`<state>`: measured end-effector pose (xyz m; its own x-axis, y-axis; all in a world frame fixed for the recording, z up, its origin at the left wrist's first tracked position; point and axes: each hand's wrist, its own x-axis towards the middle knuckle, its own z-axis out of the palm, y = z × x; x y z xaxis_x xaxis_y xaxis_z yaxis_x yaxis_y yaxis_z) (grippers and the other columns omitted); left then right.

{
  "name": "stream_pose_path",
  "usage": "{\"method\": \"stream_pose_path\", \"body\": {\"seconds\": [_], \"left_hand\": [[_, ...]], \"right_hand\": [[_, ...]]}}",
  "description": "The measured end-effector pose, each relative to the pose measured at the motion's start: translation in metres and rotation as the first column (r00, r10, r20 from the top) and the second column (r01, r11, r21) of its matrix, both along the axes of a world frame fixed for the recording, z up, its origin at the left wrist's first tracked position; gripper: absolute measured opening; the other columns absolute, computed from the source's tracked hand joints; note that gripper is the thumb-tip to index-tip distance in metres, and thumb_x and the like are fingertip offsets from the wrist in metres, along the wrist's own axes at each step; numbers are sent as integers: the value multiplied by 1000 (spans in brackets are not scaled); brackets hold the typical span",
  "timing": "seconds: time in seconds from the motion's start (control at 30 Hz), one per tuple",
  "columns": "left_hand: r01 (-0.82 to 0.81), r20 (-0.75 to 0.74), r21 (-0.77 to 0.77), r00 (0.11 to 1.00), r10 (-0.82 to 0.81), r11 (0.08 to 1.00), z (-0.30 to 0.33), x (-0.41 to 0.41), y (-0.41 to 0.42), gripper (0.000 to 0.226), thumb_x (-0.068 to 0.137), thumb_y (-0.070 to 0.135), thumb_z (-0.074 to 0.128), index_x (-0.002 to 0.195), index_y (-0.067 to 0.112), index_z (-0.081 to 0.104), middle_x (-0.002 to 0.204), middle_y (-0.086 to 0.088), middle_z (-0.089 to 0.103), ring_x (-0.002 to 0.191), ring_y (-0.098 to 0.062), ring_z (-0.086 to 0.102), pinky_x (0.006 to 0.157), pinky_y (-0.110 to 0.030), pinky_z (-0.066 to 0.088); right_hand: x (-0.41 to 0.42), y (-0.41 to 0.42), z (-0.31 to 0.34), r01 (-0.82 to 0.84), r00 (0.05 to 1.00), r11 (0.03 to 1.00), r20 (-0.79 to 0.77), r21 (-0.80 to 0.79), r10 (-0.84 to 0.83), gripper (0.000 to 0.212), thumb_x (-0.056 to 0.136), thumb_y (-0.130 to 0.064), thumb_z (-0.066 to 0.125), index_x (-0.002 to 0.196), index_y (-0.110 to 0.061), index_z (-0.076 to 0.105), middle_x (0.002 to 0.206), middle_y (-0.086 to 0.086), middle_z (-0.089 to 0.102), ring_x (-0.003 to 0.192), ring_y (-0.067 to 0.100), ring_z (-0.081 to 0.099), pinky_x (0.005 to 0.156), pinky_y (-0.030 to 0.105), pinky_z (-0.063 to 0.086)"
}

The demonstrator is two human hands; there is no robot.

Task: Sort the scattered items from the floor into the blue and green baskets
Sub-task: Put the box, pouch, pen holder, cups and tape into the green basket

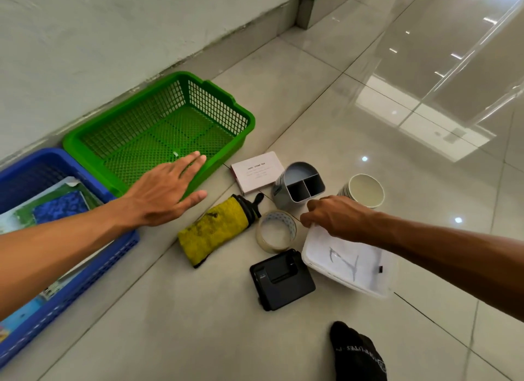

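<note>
The floor (368, 68) is glossy tile, mirroring the ceiling lights. Both baskets, green (158, 125) and blue (85, 270), are shiny moulded plastic mesh. The yellow cloth (211, 230) looks fuzzy and matt, stained dark. The tape roll (276, 231) is clear and glossy. The grey organizer (297, 186) is smooth plastic, the cup (365, 190) paper, the black box (282, 280) matt plastic, the white tub (346, 263) translucent plastic.

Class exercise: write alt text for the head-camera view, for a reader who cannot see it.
The right hand grips a white tray among items on the tiled floor, while the open left hand hovers by an empty green basket. A blue basket holds papers.
</note>
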<state>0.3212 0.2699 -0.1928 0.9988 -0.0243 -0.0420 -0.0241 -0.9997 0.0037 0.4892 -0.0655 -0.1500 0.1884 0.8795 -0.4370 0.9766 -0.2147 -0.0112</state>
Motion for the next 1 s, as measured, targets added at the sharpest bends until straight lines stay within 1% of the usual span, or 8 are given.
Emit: {"method": "stream_pose_path", "body": {"seconds": [0.13,0.33,0.47,0.53,0.6,0.7,0.87,1.0], "left_hand": [[-32,-39,23,999,33,999,-1,3,-2,80,94,68,10,155,17,-3,162,-7,-5,148,-23,13,119,-45,14],[-115,-52,-5,992,114,993,1,2,2,81,91,72,8,154,23,-5,161,-1,-16,149,-21,6,119,-52,11],[-158,-28,-10,987,158,987,6,-4,14,77,93,68,5,155,24,2,162,-1,-11,149,-20,6,120,-50,7],[-238,3,-16,971,238,971,12,-9,29,75,94,66,3,155,23,5,163,-1,-7,149,-21,7,120,-48,4],[-339,38,-27,940,340,940,19,-16,49,74,94,64,2,155,22,6,163,-1,-7,149,-21,6,121,-46,2],[-484,93,-124,863,496,866,29,-28,74,72,95,62,5,155,23,9,163,0,-4,149,-22,8,120,-46,2],[-682,81,-392,643,761,618,37,-43,97,67,98,60,10,154,25,15,163,5,1,148,-22,12,120,-47,10],[-687,68,-408,634,770,601,34,-48,95,66,98,58,9,155,24,12,163,4,1,149,-19,7,121,-45,7]], "right_hand": [[4,13,15,11,1000,1000,-26,28,-10,33,97,-6,51,124,-21,63,116,2,63,100,18,65,72,18,35],[16,53,54,117,972,991,-211,72,-99,31,90,-5,61,114,-23,68,104,-6,69,91,11,66,81,26,55],[28,99,81,303,942,922,-225,242,-250,20,90,-8,62,96,-27,64,80,-20,62,73,-2,61,64,11,47],[29,127,89,401,910,847,-258,348,-325,11,94,-13,58,94,-23,62,78,-15,59,73,9,63,62,16,48],[27,157,92,489,868,772,-315,405,-385,12,96,-17,52,96,-16,65,85,-1,65,74,22,67,66,31,57],[24,201,81,611,784,693,-411,382,-464,16,93,-16,52,100,-14,66,91,7,65,69,24,70,64,35,61],[15,265,53,756,642,554,-558,348,-526,19,78,-6,55,92,-13,66,91,12,64,72,32,69,62,44,62],[4,295,27,822,542,520,-602,234,-586,20,76,2,61,92,-10,65,81,5,60,77,28,68,65,43,62]]}}
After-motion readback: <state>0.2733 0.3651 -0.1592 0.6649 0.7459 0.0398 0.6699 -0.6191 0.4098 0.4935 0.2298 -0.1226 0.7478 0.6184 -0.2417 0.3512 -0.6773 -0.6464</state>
